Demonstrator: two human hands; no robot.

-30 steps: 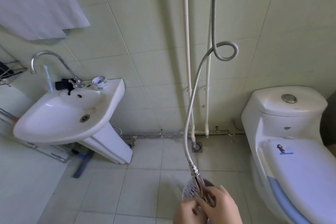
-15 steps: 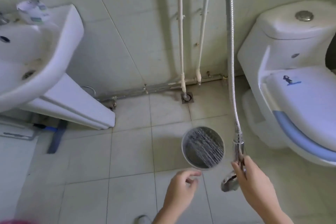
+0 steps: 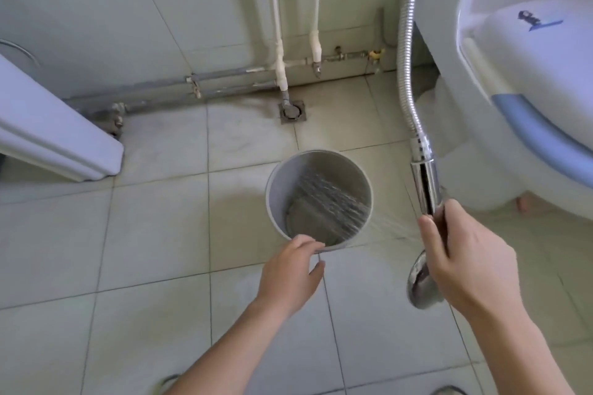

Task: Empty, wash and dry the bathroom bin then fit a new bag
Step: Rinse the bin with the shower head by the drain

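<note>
A round grey bathroom bin [image 3: 276,202] stands upright on the floor tiles, with no bag in it. Water sprays into it from the right and streaks its inner wall. My right hand [image 3: 465,253] is closed around the chrome handle of the shower head [image 3: 422,282], whose face points left toward the bin. Its metal hose [image 3: 406,58] runs up out of view. My left hand [image 3: 290,272] reaches the bin's near rim, fingertips touching the edge, fingers apart and not clamped on it.
A white toilet [image 3: 529,80] fills the right side. The white basin pedestal [image 3: 54,135] stands at the left. A floor drain [image 3: 292,111] and wall pipes [image 3: 279,51] lie behind the bin. Wet tiles surround it.
The view tilted down and closer to the floor. My hands separated: the right carried the shower head to the bin's right, the left reached forward to the bin's rim.
</note>
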